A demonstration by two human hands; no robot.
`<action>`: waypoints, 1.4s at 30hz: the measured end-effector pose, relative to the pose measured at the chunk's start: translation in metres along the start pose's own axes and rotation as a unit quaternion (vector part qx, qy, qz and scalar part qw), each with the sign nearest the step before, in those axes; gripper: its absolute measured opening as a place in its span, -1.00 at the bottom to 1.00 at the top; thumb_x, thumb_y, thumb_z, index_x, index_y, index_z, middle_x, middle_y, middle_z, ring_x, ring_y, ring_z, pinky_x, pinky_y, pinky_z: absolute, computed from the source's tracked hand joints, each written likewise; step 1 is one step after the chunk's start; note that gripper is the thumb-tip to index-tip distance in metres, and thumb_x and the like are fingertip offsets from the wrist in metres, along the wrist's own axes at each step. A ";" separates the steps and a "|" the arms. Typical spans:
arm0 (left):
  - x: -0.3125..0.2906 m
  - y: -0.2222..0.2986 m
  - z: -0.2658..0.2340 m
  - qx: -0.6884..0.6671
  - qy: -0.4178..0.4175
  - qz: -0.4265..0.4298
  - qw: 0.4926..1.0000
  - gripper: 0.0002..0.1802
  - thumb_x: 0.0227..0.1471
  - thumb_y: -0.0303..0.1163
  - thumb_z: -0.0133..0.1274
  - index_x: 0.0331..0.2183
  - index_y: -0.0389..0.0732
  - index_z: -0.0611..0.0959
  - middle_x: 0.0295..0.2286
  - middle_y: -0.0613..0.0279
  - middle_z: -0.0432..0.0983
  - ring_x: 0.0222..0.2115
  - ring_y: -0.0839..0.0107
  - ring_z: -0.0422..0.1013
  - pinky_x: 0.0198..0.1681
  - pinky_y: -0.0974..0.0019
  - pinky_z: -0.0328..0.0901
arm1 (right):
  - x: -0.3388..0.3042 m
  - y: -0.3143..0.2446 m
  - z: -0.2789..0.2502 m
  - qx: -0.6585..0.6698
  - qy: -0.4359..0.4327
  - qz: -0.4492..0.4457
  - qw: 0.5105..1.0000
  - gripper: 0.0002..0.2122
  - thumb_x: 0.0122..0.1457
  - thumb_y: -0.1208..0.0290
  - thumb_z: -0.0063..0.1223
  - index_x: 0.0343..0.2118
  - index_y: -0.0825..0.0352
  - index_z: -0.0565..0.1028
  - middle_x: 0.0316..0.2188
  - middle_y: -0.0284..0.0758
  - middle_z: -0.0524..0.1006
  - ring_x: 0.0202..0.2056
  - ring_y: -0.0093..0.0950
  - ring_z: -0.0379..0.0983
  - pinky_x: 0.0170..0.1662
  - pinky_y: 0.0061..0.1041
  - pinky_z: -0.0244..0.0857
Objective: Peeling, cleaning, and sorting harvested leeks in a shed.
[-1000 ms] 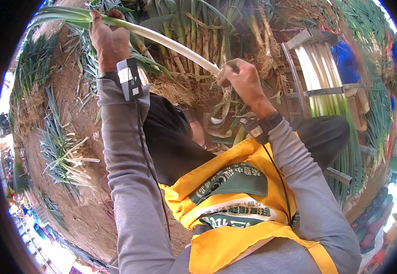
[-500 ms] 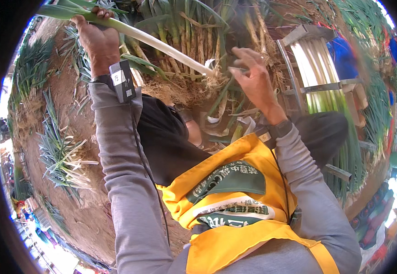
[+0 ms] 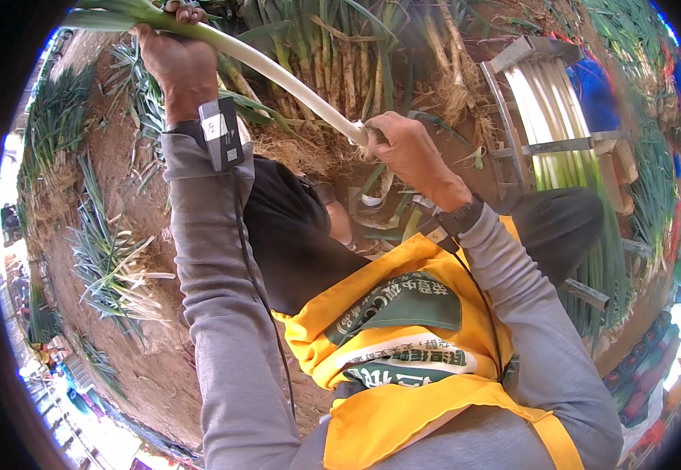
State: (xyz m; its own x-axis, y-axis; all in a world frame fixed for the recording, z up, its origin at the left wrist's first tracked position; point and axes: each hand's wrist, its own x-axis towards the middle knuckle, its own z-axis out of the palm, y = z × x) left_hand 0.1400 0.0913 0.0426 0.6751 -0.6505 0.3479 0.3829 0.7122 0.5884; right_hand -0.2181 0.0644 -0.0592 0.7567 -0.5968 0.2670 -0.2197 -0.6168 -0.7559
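The green leaf end of the leek (image 3: 285, 80) runs out of view toward ten o'clock, lost at the dark fisheye rim and the top edge. Its root end is mostly hidden by the right hand (image 3: 415, 149), at one o'clock, whose grip is a narrow pinch of thumb and curled fingers closed on that tip. The left hand (image 3: 180, 66), between ten and eleven o'clock, has its grip wrapped around the green part, the palm hidden behind the wrist and the fingertips near the top edge. Between the two hands, the leek spans the space as a smooth, glossy white shaft, bowed slightly (the lens may add to that curve).

Behind it, at twelve o'clock, a leek pile (image 3: 332, 55) is cut off above; its shafts are soil-stained and papery, ending in wiry, tangled roots. At two o'clock, cleaned leeks (image 3: 548, 110) lie packed side by side in a metal rack (image 3: 557, 146), beside something blue (image 3: 595, 94), hard to make out. At nine o'clock, a loose heap (image 3: 117, 270) lies on crumbly brown soil (image 3: 144, 360). A creased yellow cloth apron (image 3: 403, 423) fills five o'clock.
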 end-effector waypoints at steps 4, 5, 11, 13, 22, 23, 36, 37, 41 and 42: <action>0.002 0.006 0.001 -0.090 -0.080 -0.039 0.992 -0.50 0.39 0.03 -0.32 -0.24 -0.25 0.42 -0.47 0.23 0.30 -0.49 0.41 0.23 -0.30 0.34 0.21 | 0.000 -0.001 -0.001 0.261 -0.026 0.245 0.933 -0.86 0.21 0.49 0.09 -0.29 0.49 0.55 -0.48 -0.23 0.60 -0.51 -0.46 0.55 -0.38 -0.47 0.43; 0.001 0.007 0.002 -0.139 -0.103 -0.055 0.983 -0.50 0.38 0.02 -0.31 -0.22 -0.26 0.42 -0.46 0.24 0.31 -0.49 0.42 0.23 -0.31 0.34 0.22 | -0.002 0.003 -0.004 0.261 -0.025 0.246 0.933 -0.86 0.21 0.49 0.09 -0.29 0.49 0.55 -0.48 -0.23 0.60 -0.51 -0.46 0.55 -0.38 -0.47 0.43; 0.001 0.010 -0.001 -0.088 -0.059 -0.025 0.994 -0.43 0.41 0.05 -0.41 -0.21 -0.26 0.48 -0.45 0.22 0.33 -0.47 0.40 0.26 -0.34 0.34 0.24 | -0.013 0.040 -0.017 0.157 0.000 0.284 0.946 -0.79 0.27 0.43 0.05 -0.12 0.42 0.55 -0.42 -0.34 0.57 -0.43 -0.51 0.53 -0.30 -0.54 0.42; 0.000 0.010 -0.002 -0.051 -0.042 -0.013 0.998 -0.43 0.41 0.03 -0.43 -0.20 -0.27 0.49 -0.46 0.23 0.33 -0.47 0.40 0.26 -0.34 0.34 0.24 | -0.019 0.042 -0.020 -0.003 0.050 0.179 0.983 -0.79 0.26 0.43 0.05 -0.11 0.38 0.56 -0.35 -0.25 0.59 -0.35 -0.36 0.56 -0.24 -0.45 0.45; 0.007 0.006 -0.004 0.005 0.002 -0.013 1.000 -0.58 0.37 -0.09 -0.24 -0.40 -0.21 0.38 -0.56 0.33 0.26 -0.56 0.43 0.19 -0.36 0.31 0.22 | -0.002 -0.016 -0.006 0.076 -0.068 0.060 0.993 -0.77 0.28 0.33 0.05 -0.17 0.39 0.60 -0.33 -0.08 0.59 -0.34 -0.14 0.53 -0.25 -0.24 0.37; 0.006 0.004 -0.003 -0.011 -0.011 -0.038 0.999 -0.57 0.36 -0.09 -0.24 -0.46 -0.18 0.35 -0.58 0.34 0.25 -0.58 0.44 0.18 -0.36 0.32 0.21 | -0.004 -0.015 -0.006 0.076 -0.069 0.061 0.993 -0.77 0.28 0.33 0.05 -0.17 0.39 0.60 -0.33 -0.08 0.59 -0.34 -0.14 0.53 -0.25 -0.24 0.37; 0.008 0.005 -0.014 -0.037 0.007 -0.040 0.998 -0.58 0.36 -0.16 -0.26 -0.13 -0.33 0.51 -0.60 0.36 0.28 -0.59 0.50 0.17 -0.42 0.39 0.17 | -0.005 -0.020 -0.008 0.201 -0.132 0.177 0.954 -0.78 0.30 0.41 0.04 -0.16 0.47 0.60 -0.47 -0.33 0.59 -0.45 -0.57 0.52 -0.37 -0.50 0.40; 0.006 0.006 -0.016 -0.061 0.000 -0.042 0.997 -0.57 0.36 -0.15 -0.26 -0.13 -0.32 0.51 -0.61 0.36 0.28 -0.58 0.50 0.17 -0.42 0.39 0.16 | -0.005 -0.022 -0.010 0.242 -0.136 0.212 0.937 -0.77 0.31 0.40 0.04 -0.19 0.48 0.60 -0.49 -0.31 0.58 -0.48 -0.55 0.54 -0.39 -0.46 0.40; 0.006 0.008 -0.017 -0.105 -0.041 -0.078 0.991 -0.59 0.35 -0.14 -0.21 -0.40 -0.24 0.49 -0.62 0.39 0.25 -0.58 0.50 0.16 -0.42 0.40 0.16 | -0.003 -0.013 -0.009 0.312 -0.155 0.183 0.919 -0.74 0.32 0.36 0.05 -0.14 0.49 0.59 -0.46 -0.37 0.60 -0.49 -0.60 0.55 -0.40 -0.56 0.42; 0.008 0.014 -0.018 -0.055 -0.021 -0.084 0.995 -0.57 0.34 -0.11 -0.18 -0.51 -0.18 0.40 -0.62 0.39 0.22 -0.58 0.49 0.15 -0.42 0.41 0.15 | -0.003 -0.017 -0.011 0.322 -0.177 0.214 0.905 -0.71 0.33 0.32 0.05 -0.12 0.50 0.58 -0.44 -0.36 0.60 -0.50 -0.61 0.55 -0.40 -0.60 0.41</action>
State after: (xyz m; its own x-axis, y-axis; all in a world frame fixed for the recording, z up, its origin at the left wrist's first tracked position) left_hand 0.1627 0.1011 0.0404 0.5705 -0.7711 0.2826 0.5557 0.6159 0.5584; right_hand -0.2234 0.0708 -0.0408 0.8621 -0.4380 -0.2546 -0.2206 0.1278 -0.9669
